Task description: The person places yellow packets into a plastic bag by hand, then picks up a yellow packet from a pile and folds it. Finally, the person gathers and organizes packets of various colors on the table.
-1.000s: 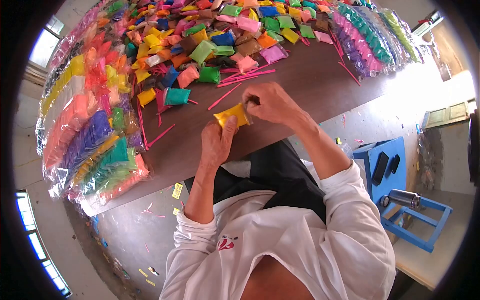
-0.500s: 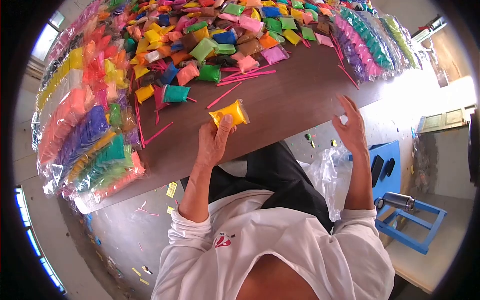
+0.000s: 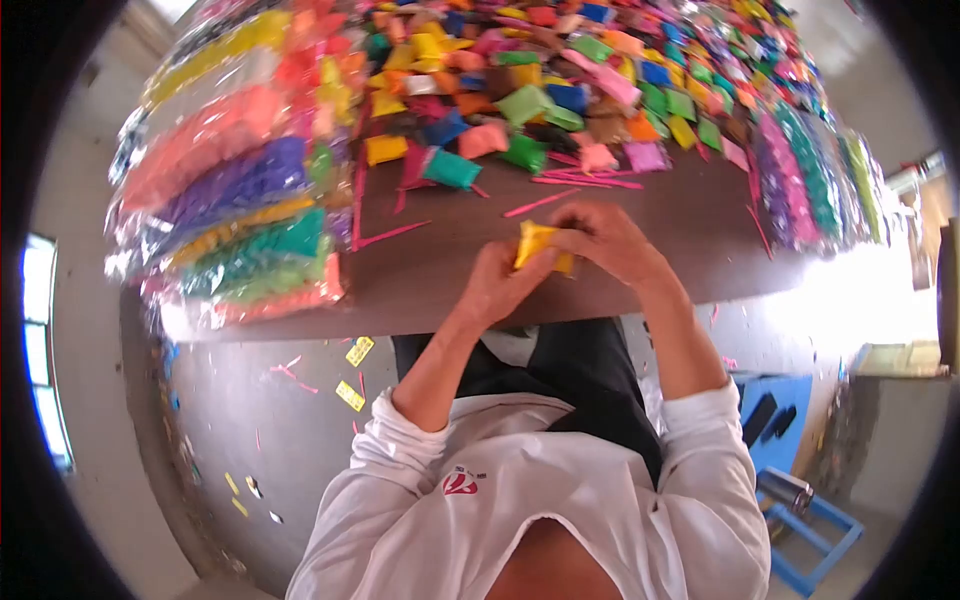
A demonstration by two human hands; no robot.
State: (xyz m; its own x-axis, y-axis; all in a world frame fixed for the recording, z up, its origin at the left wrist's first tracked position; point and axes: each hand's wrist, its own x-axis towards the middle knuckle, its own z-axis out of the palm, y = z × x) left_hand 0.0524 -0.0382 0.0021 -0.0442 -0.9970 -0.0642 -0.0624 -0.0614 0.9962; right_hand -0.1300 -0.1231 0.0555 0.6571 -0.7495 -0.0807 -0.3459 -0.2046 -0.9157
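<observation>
A small yellow plastic packet [image 3: 534, 242] with a soft, puffy filling is held above the front of the brown table. My left hand [image 3: 503, 280] grips its left and lower side. On the other side, the fingers of my right hand [image 3: 608, 243] are closed on the packet and hide part of it. Just beyond my hands, several thin pink strips [image 3: 585, 181] lie on the table. A teal packet [image 3: 452, 170] rests to the left of them, beside other loose packets.
Loose packets of many colours [image 3: 560, 75] are heaped across the back of the brown table [image 3: 420, 275]. Clear bags of packets stand stacked at left [image 3: 240, 180] and right [image 3: 815, 190]. A metal flask [image 3: 785, 488] is by a blue stool [image 3: 825, 545].
My right hand has come in from the right and closed on the yellow packet beside my left hand. The camera view has turned, shifting the table.
</observation>
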